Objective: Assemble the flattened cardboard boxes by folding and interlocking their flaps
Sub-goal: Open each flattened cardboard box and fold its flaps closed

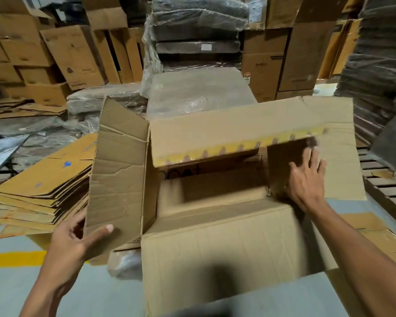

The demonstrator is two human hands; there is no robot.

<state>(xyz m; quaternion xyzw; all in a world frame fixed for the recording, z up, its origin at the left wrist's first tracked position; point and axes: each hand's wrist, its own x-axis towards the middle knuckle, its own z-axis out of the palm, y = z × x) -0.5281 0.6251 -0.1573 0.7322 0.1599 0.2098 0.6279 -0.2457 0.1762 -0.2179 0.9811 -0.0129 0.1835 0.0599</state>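
Note:
A brown cardboard box (215, 248) stands open in front of me, its four flaps partly folded. My left hand (73, 243) grips the lower edge of the left flap (119, 170), thumb on its inner face, and the flap stands upright. The far flap (233, 136), with yellow tape along its edge, hangs over the opening. My right hand (306, 181) has its fingers spread and presses against the right flap (284, 165), which tilts down into the box. The near flap (226, 213) leans inward below my hands.
A stack of flattened boxes (41, 193) lies on the floor to the left. Plastic-wrapped bundles (197, 92) stand behind the box. Piled cartons (55, 53) fill the back wall. A wooden pallet (384, 186) lies at the right. A yellow floor line (14, 258) runs at the lower left.

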